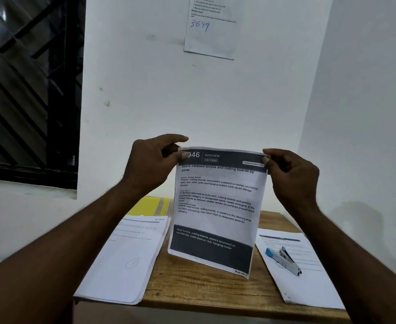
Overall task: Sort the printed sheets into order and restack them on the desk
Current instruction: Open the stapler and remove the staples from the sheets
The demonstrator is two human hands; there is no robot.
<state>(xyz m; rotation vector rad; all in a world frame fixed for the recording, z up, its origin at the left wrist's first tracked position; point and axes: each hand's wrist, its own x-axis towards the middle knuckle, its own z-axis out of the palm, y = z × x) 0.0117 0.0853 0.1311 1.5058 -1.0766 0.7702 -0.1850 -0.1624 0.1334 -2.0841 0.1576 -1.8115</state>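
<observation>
Probably a plain office corner: small wooden desk (206,293), paper stacks (127,258), stapler (283,260), wall notice (212,26).

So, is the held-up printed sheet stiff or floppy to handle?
Probably floppy: the printed sheet hangs from pinches at both top corners, left hand and right hand, and its face bows slightly. Likely very light, so a one-handed hold may let it fold over.
</observation>
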